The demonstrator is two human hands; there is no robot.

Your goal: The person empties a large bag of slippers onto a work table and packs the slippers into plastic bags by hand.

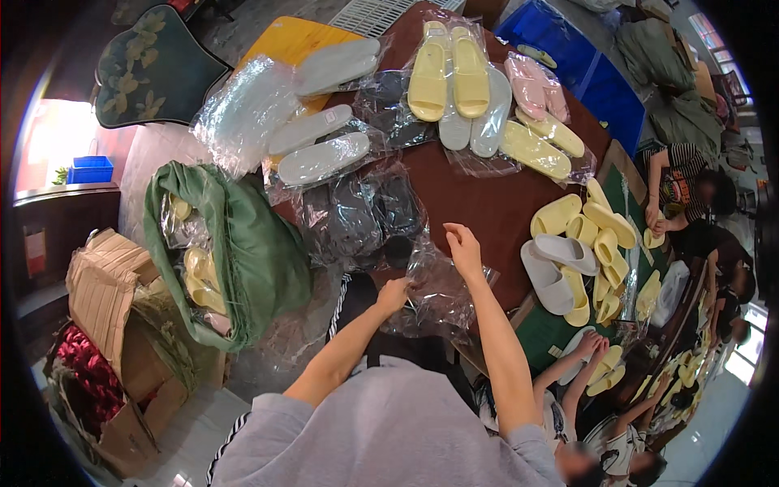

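Observation:
My left hand grips the near edge of a clear plastic bag at the front of the brown table. My right hand pinches the same bag's upper edge, a little farther in. A dark slipper seems to lie under or inside the bag; I cannot tell which. Just beyond lie bagged dark grey slippers.
Bagged pale grey slippers, yellow slippers and pink slippers fill the table's far side. Loose yellow and white slippers lie to the right, where other people work. A green sack of slippers and cardboard boxes stand at left.

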